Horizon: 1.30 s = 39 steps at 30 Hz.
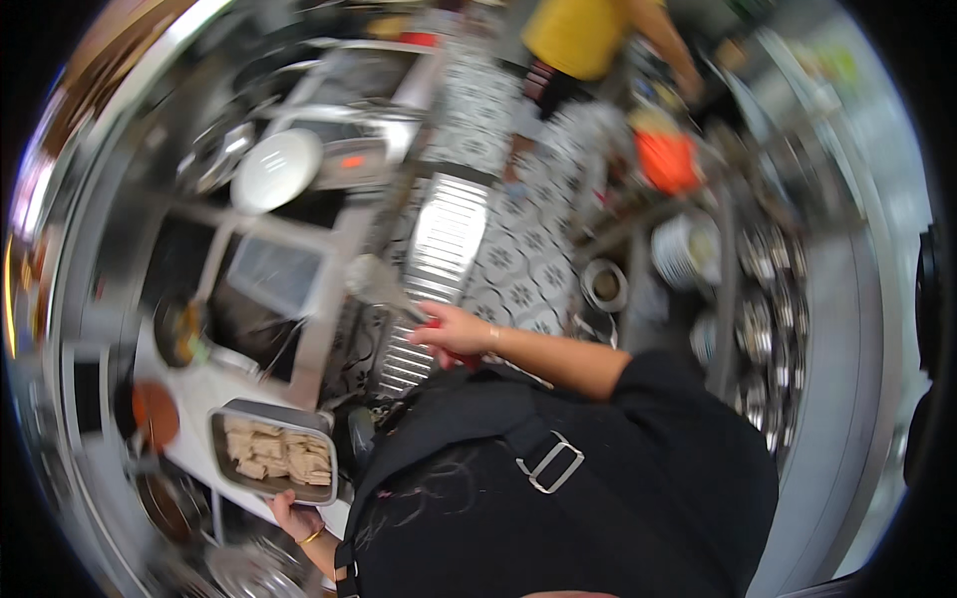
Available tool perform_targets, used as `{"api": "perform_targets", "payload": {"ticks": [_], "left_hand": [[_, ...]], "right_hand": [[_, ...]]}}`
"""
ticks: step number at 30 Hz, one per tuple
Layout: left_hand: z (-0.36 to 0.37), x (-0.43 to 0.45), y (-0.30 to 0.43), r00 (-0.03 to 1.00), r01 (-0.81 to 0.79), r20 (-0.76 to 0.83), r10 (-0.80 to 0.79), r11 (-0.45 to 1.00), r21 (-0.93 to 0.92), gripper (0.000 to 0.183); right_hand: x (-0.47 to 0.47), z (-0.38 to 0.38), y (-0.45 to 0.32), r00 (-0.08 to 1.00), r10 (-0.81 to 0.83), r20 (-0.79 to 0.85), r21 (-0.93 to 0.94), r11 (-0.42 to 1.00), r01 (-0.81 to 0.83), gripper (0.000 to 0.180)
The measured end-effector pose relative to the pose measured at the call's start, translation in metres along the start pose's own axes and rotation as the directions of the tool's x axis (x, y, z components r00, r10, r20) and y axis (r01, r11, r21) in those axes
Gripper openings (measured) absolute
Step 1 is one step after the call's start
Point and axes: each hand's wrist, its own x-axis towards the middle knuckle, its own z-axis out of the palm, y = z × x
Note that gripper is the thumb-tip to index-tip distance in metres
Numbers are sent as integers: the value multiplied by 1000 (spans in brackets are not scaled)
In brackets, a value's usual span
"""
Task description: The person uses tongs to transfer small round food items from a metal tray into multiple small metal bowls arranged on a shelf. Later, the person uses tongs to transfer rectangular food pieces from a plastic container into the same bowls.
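At the lower left, my left hand (294,516) grips the near rim of a grey rectangular metal container (277,410), which holds stacked pale brown slices of food (278,453). Near the picture's middle, my right hand (450,333) is closed around the red handle of a utensil (385,288). Its pale, wide head points up and left, and motion blur hides what kind it is. The container is over a white worktop (196,404) beside a reddish-brown round bowl (155,415).
A pan with food (178,329), a clear rectangular lid or tray (275,275) and a white bowl (277,170) are on the left counter. A floor grate (448,228) runs ahead. Another person in a yellow top (576,37) stands beyond. Stacked dishes (684,250) fill right-hand shelves.
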Motion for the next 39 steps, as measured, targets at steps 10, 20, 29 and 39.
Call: {"api": "perform_targets", "payload": {"ticks": [10,20,29,39], "left_hand": [[308,13,-93,586,284,683,-436,900,331,61],[530,-124,-224,-65,76,709,-702,705,705,69],[660,-159,-288,-623,88,416,-662,470,878,70],[711,-191,-306,-680,-11,146,-719,210,978,78]], "right_hand": [[-150,-113,24,850,-297,-436,236,874,426,77],[-285,-165,77,295,-101,-950,208,500,841,70],[-311,-178,76,-140,200,-970,-56,376,925,39],[-300,-204,35,-273,325,-905,-88,486,870,55]]}}
